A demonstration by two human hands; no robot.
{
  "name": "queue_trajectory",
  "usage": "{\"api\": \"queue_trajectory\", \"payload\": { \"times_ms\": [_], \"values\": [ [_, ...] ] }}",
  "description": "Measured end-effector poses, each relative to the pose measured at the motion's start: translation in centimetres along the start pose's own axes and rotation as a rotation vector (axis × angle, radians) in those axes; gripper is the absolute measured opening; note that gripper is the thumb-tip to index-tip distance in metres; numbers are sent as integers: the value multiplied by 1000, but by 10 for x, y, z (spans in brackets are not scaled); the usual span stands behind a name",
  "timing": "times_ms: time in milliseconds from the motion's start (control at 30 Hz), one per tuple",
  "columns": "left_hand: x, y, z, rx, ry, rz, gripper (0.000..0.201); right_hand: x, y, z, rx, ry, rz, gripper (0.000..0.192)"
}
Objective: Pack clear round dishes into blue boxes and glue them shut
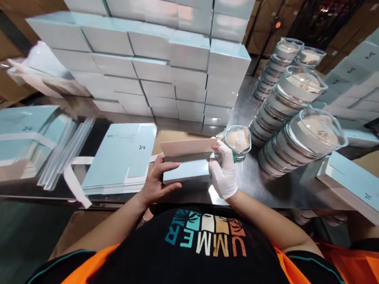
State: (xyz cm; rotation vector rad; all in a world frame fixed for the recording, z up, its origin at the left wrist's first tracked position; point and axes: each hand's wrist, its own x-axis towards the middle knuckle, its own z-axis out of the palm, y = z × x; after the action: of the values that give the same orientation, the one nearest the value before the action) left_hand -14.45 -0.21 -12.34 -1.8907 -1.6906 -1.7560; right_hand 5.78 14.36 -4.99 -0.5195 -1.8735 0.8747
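Observation:
Between my hands is a light blue cardboard box (189, 171), tilted above the table, with a brown-grey flap standing up along its far side. My bare left hand (154, 179) grips its left end, thumb and fingers on either side. At the right end, my right hand (224, 173) in a white glove has its fingers closed on the box's edge and flap. A small green bit shows beside the glove; I cannot make out what it is. Just beyond that hand stands a clear round container (238, 140) with a beige label on top.
Flat light blue cartons (120, 152) lie to the left, beside clear plastic strips (68, 155) and a strapped carton bundle (12, 135). A wall of finished boxes (145, 46) rises behind. Stacked clear containers (286, 130) stand right, near more blue boxes (365, 185) and another person's orange garment (362, 271).

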Motion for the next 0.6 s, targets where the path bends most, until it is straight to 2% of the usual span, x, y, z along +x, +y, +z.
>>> {"api": "queue_trajectory", "payload": {
  "times_ms": [100, 200, 267, 300, 433, 500, 567, 600],
  "values": [
    [-2, -4, -5, 48, 99, -66, 58, 11, 14, -26, -308, -148, 122, 35],
    [-1, -4, -6, 99, 186, -165, 64, 13, 32, -50, -659, -402, 436, 34],
    [4, -2, -7, 95, 213, -189, 65, 9, 45, -59, -693, -520, 591, 30],
    [7, 0, -7, 83, 223, -186, 64, 6, 50, -62, -668, -542, 614, 27],
    [21, 8, -6, 31, 285, -193, 62, -6, 63, -66, -567, -471, 580, 21],
    [25, 12, -8, 3, 321, -229, 62, -13, 63, -66, -533, -415, 570, 26],
    [28, 16, -10, -43, 332, -247, 60, -20, 60, -65, -518, -291, 521, 39],
    [29, 19, -11, -63, 330, -252, 60, -24, 56, -64, -514, -182, 473, 46]
  ]
}}
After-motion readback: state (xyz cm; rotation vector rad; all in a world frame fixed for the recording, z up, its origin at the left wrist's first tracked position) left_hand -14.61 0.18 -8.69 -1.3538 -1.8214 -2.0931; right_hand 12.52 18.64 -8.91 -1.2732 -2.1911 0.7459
